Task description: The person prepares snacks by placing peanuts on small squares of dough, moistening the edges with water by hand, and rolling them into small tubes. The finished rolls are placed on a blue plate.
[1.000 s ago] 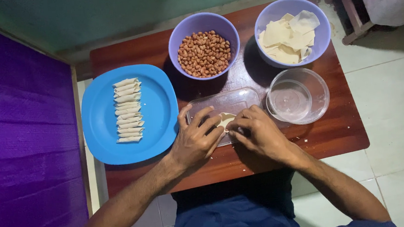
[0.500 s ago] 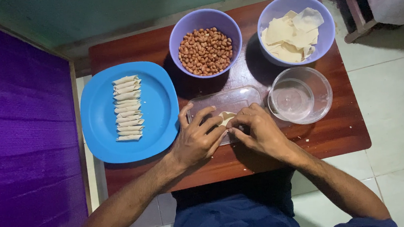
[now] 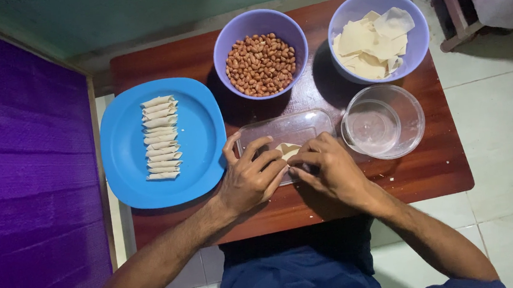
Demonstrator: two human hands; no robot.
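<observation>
Hands meet over a clear, rectangular glass dish [image 3: 286, 129] near the front edge of the reddish-brown wooden tabletop [image 3: 429, 173]. The left hand [image 3: 250, 178] and the right hand [image 3: 326, 170] both have their fingertips pinched together on a small, pale, thin dough wrapper [image 3: 286, 151], which sits between them above the dish's near rim; how far it is folded cannot be told, since the fingers cover most of it. Toward the left edge lies a smooth, bright blue plastic plate [image 3: 200, 130] with rounded corners, carrying a neat column of slim, cream-coloured rolled wrappers [image 3: 161, 138] laid side by side. At the back edge stands a round lavender plastic bowl [image 3: 257, 19] filled with glossy brown peanuts [image 3: 261, 64]. Near the back right corner a second lavender bowl [image 3: 419, 40] holds a loose heap of flat, matte, off-white wrapper sheets [image 3: 370, 43] with curling corners. Just right of the glass dish, a round transparent bowl [image 3: 410, 116] holds what looks like a little clear liquid. The floor [image 3: 499, 125] on the right is of pale, smooth tiles.
</observation>
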